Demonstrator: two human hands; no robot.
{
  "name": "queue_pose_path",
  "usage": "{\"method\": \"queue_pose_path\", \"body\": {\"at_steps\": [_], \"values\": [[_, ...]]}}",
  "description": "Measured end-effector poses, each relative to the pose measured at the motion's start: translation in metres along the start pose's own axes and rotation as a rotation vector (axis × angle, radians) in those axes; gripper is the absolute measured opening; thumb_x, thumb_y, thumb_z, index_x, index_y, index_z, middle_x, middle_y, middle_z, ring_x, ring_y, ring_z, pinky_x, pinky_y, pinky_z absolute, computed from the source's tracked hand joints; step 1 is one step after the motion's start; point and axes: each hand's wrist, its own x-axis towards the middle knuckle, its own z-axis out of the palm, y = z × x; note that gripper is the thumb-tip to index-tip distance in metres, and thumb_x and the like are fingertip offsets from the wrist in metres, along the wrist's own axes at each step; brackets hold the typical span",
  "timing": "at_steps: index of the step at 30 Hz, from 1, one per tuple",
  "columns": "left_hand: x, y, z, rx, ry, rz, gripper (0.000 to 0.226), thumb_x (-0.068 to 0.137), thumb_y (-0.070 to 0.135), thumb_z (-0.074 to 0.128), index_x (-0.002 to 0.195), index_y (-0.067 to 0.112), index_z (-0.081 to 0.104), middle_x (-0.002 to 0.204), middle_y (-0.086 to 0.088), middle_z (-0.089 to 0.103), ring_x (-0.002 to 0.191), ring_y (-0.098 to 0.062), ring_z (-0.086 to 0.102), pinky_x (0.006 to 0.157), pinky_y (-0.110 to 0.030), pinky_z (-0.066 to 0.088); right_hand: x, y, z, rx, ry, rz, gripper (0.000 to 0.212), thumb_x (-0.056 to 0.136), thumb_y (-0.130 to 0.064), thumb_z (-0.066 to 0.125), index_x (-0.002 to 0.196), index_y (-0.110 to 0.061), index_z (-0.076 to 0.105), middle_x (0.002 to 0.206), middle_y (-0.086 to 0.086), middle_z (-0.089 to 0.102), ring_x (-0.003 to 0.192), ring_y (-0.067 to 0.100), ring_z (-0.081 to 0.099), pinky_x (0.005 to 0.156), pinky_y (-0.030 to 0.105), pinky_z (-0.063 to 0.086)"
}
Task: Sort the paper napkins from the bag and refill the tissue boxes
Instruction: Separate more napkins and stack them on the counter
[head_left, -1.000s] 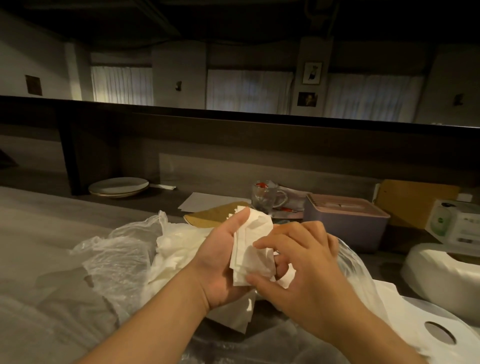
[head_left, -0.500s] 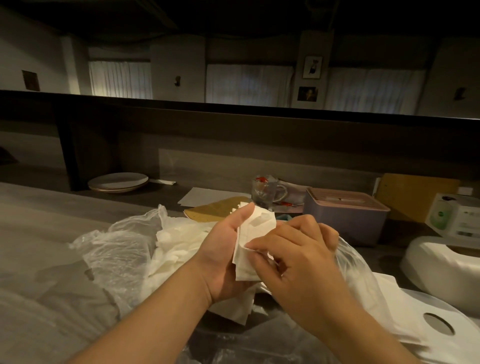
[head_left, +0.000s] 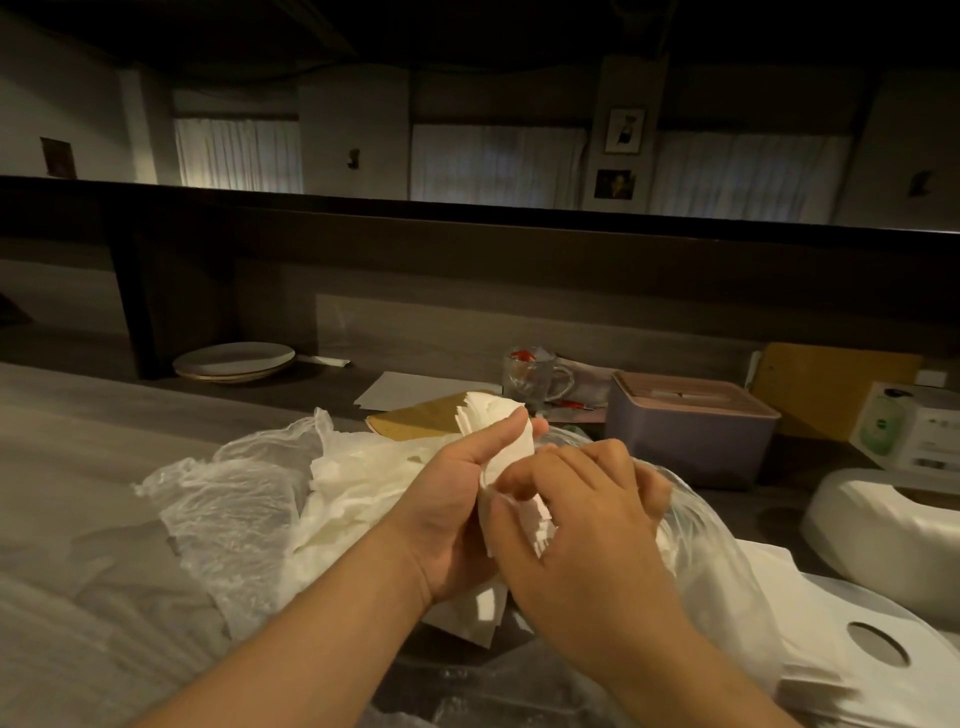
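We hold the napkin stack (head_left: 501, 441) upright in our left hand (head_left: 447, 499); our right hand (head_left: 582, 525) pinches its lower edge. Pink tissue box (head_left: 691, 431) waits at two o'clock, nearer the right.

White napkins (head_left: 498, 431); clear bag (head_left: 234, 499); mauve box (head_left: 685, 447), pink lid.

Left hand (head_left: 447, 499) grips stack of white napkins (head_left: 498, 436), thumb on top. Right hand (head_left: 587, 525) pinches stack's lower edge. Below hands, clear plastic bag (head_left: 228, 499) with loose napkins. Purple tissue box (head_left: 685, 441) behind, apart.
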Motion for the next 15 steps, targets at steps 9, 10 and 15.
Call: {"method": "queue_pose_path", "body": {"at_steps": [9,10,15], "values": [[0.002,0.002,-0.005,-0.066,0.035,0.007,0.043,0.090,0.047,0.063,0.123,0.020,0.070,0.115,-0.016,0.076,0.104,-0.033,0.073,0.098,-0.051,0.056,-0.001,-0.004,-0.003,0.014,0.031,0.040,0.020,0.097,-0.063,0.038,0.090,-0.052,0.053,0.100,-0.038,0.051,0.111,-0.004,0.036,0.093,0.021,0.009],[0.003,0.002,-0.007,-0.081,0.041,0.015,0.044,0.091,0.045,0.064,0.125,0.018,0.070,0.119,-0.016,0.074,0.110,-0.033,0.071,0.101,-0.052,0.054,-0.001,-0.004,-0.003,0.040,0.030,0.046,0.013,0.099,-0.057,0.046,0.089,-0.052,0.054,0.102,-0.037,0.053,0.113,-0.005,0.037,0.093,0.019,0.007],[0.006,0.002,-0.010,-0.119,0.030,0.029,0.058,0.080,0.041,0.069,0.130,0.013,0.068,0.133,-0.017,0.067,0.130,-0.033,0.059,0.110,-0.053,0.047,0.002,0.006,0.002,0.074,0.167,-0.017,0.015,0.098,-0.040,0.059,0.090,-0.051,0.065,0.092,-0.042,0.052,0.102,-0.006,0.044,0.096,0.015,0.017]]}}
